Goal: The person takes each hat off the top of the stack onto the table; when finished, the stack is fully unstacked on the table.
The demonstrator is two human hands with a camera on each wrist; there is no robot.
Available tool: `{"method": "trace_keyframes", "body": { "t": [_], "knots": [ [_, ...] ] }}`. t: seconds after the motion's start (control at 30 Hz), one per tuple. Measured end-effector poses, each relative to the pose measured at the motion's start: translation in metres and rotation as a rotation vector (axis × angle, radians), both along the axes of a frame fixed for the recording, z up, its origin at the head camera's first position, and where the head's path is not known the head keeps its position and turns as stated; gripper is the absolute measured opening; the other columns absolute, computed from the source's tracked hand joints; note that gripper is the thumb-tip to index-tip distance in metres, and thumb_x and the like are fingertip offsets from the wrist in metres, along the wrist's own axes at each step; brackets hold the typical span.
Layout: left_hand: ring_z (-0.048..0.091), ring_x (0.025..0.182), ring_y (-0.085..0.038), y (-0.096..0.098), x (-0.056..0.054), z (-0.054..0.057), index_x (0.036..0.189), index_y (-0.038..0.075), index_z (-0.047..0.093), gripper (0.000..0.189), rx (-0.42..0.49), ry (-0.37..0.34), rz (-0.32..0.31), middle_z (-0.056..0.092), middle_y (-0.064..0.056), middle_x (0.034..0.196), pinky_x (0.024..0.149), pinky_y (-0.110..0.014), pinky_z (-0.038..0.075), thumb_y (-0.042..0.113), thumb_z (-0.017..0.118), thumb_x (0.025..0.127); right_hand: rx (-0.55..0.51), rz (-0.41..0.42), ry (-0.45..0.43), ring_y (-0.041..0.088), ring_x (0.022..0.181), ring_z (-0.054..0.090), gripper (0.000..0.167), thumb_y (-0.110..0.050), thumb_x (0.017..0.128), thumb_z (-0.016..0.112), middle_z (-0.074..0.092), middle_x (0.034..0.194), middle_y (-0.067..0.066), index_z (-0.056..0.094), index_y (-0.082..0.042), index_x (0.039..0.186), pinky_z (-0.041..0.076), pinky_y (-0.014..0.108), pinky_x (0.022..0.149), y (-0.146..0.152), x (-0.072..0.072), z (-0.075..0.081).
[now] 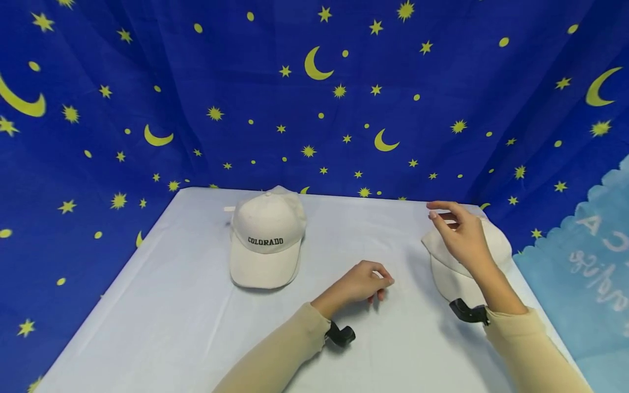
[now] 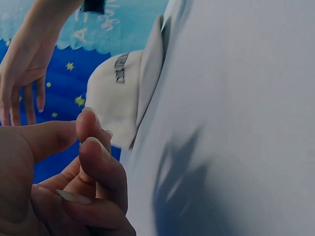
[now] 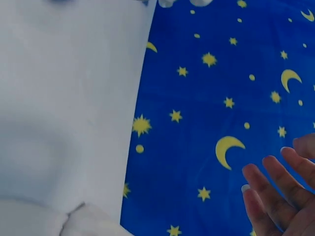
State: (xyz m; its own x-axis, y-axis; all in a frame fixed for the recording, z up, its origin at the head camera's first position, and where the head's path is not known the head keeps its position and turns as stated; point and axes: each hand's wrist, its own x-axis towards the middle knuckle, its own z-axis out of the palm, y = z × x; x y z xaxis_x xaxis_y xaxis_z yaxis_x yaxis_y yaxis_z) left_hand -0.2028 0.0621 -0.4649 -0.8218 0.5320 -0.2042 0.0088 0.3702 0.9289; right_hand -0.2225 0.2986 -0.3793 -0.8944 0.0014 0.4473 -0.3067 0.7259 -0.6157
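A cream baseball cap (image 1: 267, 226) with dark COLORADO lettering sits on the left part of the table, brim toward me. My left hand (image 1: 361, 281) is low over the middle of the table, fingers loosely bent with nothing between them. At the right edge is another cream cap (image 1: 497, 245), partly covered by my right hand (image 1: 459, 232), which is raised above it. That hand's fingers (image 3: 278, 194) are spread and relaxed, and they hold nothing. In the left wrist view, dark lettering shows on the front of this right-hand cap (image 2: 115, 96).
A white cloth covers the table (image 1: 162, 305). Behind and to the left hangs a blue curtain (image 1: 260, 98) with yellow moons and stars. A light blue cloth (image 1: 585, 273) with white lettering hangs at the right. Black wrist cameras (image 1: 341, 334) are strapped to both sleeves.
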Motion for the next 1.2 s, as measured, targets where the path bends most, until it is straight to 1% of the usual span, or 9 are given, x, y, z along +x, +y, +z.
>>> {"method": "trace_keyframes", "body": {
  "t": [0.07,0.2,0.3,0.4,0.5,0.63,0.77,0.93,1.2],
  "knots": [
    [0.054,0.046,-0.017,-0.01,-0.002,0.0,0.105,0.009,0.073,0.019,0.005,0.003,0.006,0.067,-0.005,0.062,0.048,-0.027,0.041,0.026,0.064,0.103,-0.003,0.016,0.001,0.003,0.103,0.063,0.032,-0.03,0.105,0.06,0.069,0.126,0.008,0.067,-0.011,0.13,0.043,0.006,0.079,-0.005,-0.001,-0.004],
    [0.053,0.045,-0.016,-0.027,-0.006,0.001,0.107,0.006,0.071,0.021,0.034,-0.012,0.027,0.065,-0.003,0.061,0.045,-0.025,0.038,0.026,0.065,0.102,0.001,0.054,0.009,0.022,0.106,0.068,0.029,-0.026,0.105,0.061,0.068,0.128,0.006,0.067,-0.012,0.129,0.046,0.009,0.078,-0.015,-0.004,-0.014],
    [0.053,0.045,-0.016,-0.038,-0.007,0.002,0.107,0.005,0.07,0.022,0.048,-0.023,0.042,0.065,-0.004,0.061,0.044,-0.025,0.038,0.026,0.066,0.102,0.02,0.089,0.008,0.028,0.106,0.07,0.029,-0.025,0.105,0.061,0.066,0.13,0.007,0.066,-0.012,0.13,0.047,0.012,0.077,-0.026,-0.008,-0.024],
    [0.053,0.045,-0.016,-0.047,-0.006,0.003,0.107,0.006,0.071,0.022,0.051,-0.023,0.047,0.066,-0.004,0.062,0.045,-0.025,0.039,0.027,0.066,0.102,0.028,0.123,0.001,0.026,0.105,0.07,0.029,-0.024,0.103,0.063,0.066,0.13,0.006,0.066,-0.012,0.13,0.05,0.017,0.077,-0.039,-0.01,-0.032],
    [0.053,0.046,-0.016,-0.054,-0.004,0.005,0.108,0.006,0.071,0.022,0.053,-0.02,0.054,0.066,-0.003,0.062,0.046,-0.026,0.039,0.026,0.065,0.102,0.021,0.156,-0.006,0.025,0.103,0.071,0.03,-0.023,0.102,0.065,0.066,0.13,0.005,0.066,-0.012,0.13,0.054,0.026,0.078,-0.051,-0.012,-0.038],
    [0.053,0.045,-0.016,-0.061,-0.003,0.009,0.109,0.004,0.071,0.023,0.058,-0.016,0.04,0.065,-0.004,0.061,0.046,-0.026,0.04,0.025,0.064,0.103,0.014,0.186,-0.014,0.025,0.103,0.071,0.03,-0.023,0.102,0.065,0.066,0.13,0.004,0.066,-0.013,0.13,0.057,0.038,0.078,-0.064,-0.016,-0.044],
    [0.053,0.046,-0.016,-0.064,-0.002,0.01,0.11,0.004,0.071,0.023,0.055,-0.011,0.03,0.066,-0.006,0.063,0.047,-0.026,0.041,0.025,0.064,0.103,0.017,0.215,-0.038,0.024,0.105,0.07,0.031,-0.024,0.103,0.064,0.066,0.13,0.003,0.065,-0.014,0.132,0.057,0.042,0.08,-0.075,-0.019,-0.049],
    [0.054,0.047,-0.017,-0.074,-0.002,0.013,0.11,0.004,0.071,0.023,0.065,0.0,0.051,0.067,-0.007,0.064,0.049,-0.027,0.042,0.025,0.064,0.103,0.004,0.255,-0.069,0.025,0.106,0.07,0.031,-0.026,0.103,0.064,0.066,0.128,0.004,0.065,-0.015,0.131,0.058,0.046,0.08,-0.091,-0.022,-0.052],
    [0.054,0.048,-0.016,-0.116,0.003,0.028,0.113,0.002,0.068,0.024,0.112,0.029,0.095,0.065,-0.005,0.064,0.053,-0.033,0.044,0.024,0.063,0.103,0.01,0.315,-0.095,0.022,0.107,0.07,0.029,-0.026,0.103,0.064,0.066,0.127,0.001,0.066,-0.017,0.13,0.058,0.045,0.08,-0.113,-0.029,-0.053]
  ]
}}
